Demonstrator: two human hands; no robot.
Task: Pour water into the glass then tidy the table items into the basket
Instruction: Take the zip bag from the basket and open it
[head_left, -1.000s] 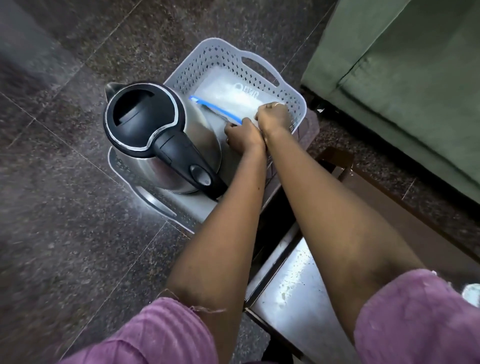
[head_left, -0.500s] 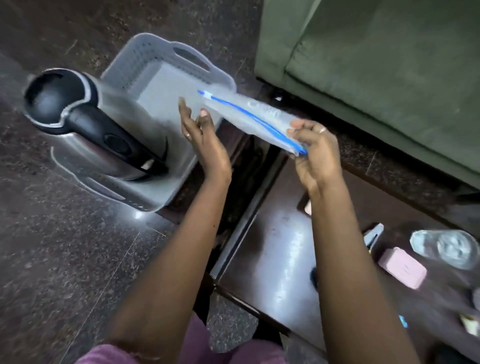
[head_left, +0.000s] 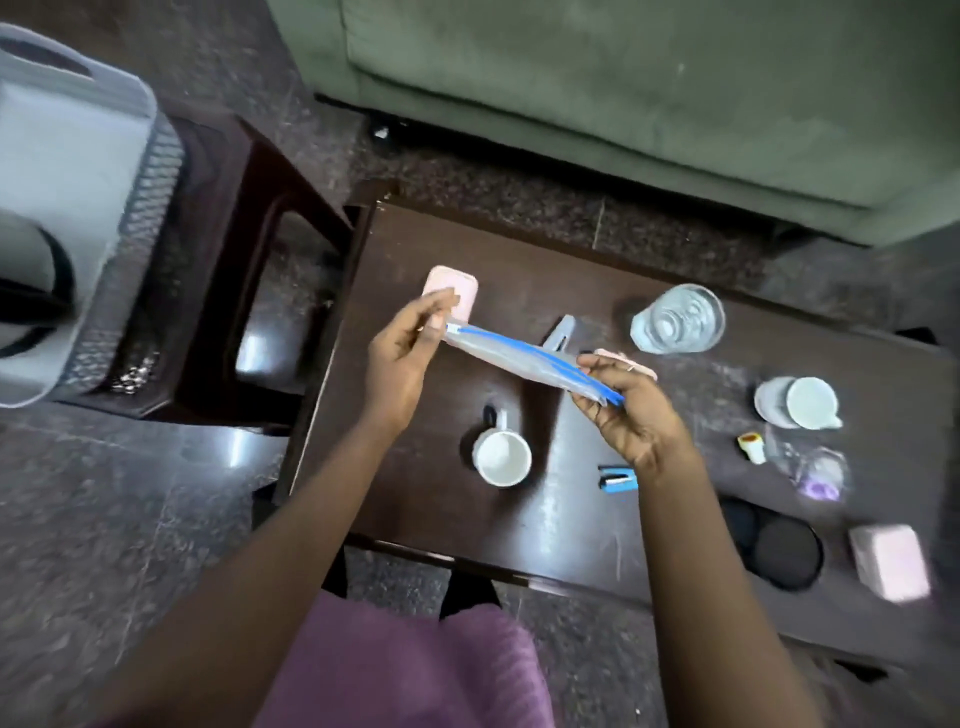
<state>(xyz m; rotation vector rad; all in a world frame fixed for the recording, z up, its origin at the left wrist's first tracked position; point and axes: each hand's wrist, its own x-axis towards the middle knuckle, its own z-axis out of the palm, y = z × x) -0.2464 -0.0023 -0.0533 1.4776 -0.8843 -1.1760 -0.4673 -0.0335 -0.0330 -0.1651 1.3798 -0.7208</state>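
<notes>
Both hands hold a clear zip bag with a blue seal strip (head_left: 519, 361) above the dark table (head_left: 415, 499). My left hand (head_left: 402, 353) pinches its left end and my right hand (head_left: 626, 410) grips its right end. A glass of water (head_left: 678, 318) stands at the table's far side. The white basket (head_left: 83, 156) sits on a dark stool (head_left: 244, 208) at the far left, with the kettle (head_left: 26, 291) in it, partly cut off by the frame edge.
On the table lie a white mug (head_left: 501, 457), a pink case (head_left: 451, 291), a blue stapler (head_left: 618, 478), a white cup on a saucer (head_left: 797, 402), a black round base (head_left: 787, 553), a pink box (head_left: 888, 561) and small items. A green sofa (head_left: 649, 78) lies beyond.
The zip bag has come out of the basket and moved right, over the table. My left hand, open half a second ago, now pinches the bag's left end. The view has swung right.
</notes>
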